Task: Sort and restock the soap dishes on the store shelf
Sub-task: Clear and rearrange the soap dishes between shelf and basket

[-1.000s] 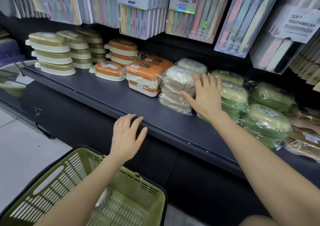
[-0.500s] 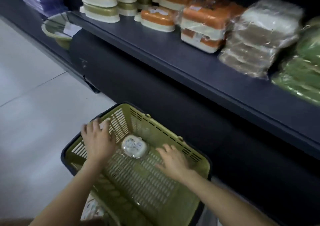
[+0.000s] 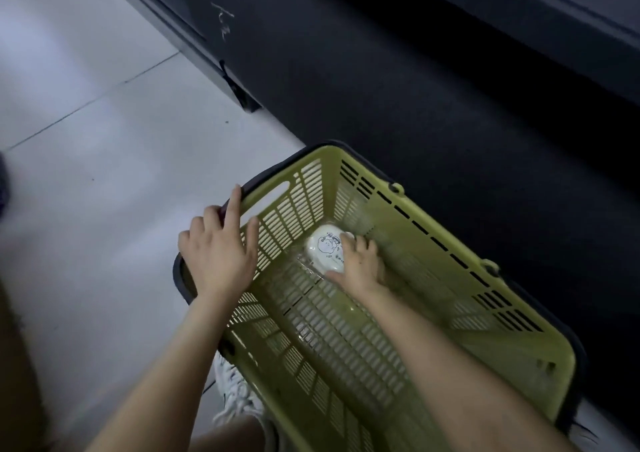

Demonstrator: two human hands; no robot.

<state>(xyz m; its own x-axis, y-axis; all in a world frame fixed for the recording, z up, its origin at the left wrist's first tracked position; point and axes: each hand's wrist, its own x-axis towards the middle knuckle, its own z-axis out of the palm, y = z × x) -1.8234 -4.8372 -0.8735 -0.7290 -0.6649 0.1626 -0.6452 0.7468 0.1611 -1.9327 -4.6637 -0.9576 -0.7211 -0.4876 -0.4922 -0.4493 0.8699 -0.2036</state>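
Fingers [image 3: 360,243] of the right hand [image 3: 362,266] curl over a white soap dish [image 3: 323,249]. The thumb is on its near side, so they grip it. The soap dish is in clear wrap and has a small drawing on top. It is low inside the green basket [image 3: 433,224], near the far corner. The left hand [image 3: 218,256] rests on the basket's rim, its fingers [image 3: 236,204] straight and spread, holding nothing. Pale floor [image 3: 86,174] lies to the left. A dark shelf base [image 3: 415,88] is just behind the basket. A white shoe [image 3: 235,396] shows by its near side.
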